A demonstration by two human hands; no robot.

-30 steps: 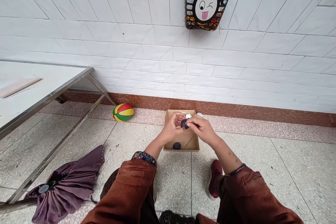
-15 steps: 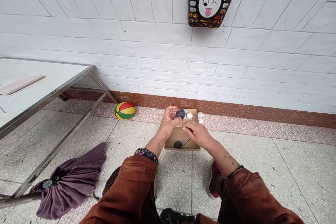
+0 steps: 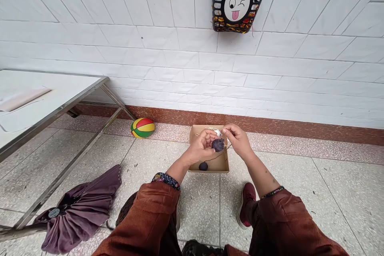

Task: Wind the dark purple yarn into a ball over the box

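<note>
Dark yarn ball (image 3: pixel 218 145) is cupped above the cardboard box (image 3: pixel 220 165) by the left hand's (image 3: pixel 201 146) half-curled fingers, presumably for easy turning; over the box's right edge, a strand (image 3: pixel 221 134) is seemingly pinched, likely for tautness, between the right hand's (image 3: pixel 239 141) fingertips.

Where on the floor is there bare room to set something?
The floor tiles right of the right sleeve look mostly bare; so does the gap between the striped ball and the cardboard box. It's crowded over the box: left hand holding a dark yarn ball, right hand beside it.
</note>
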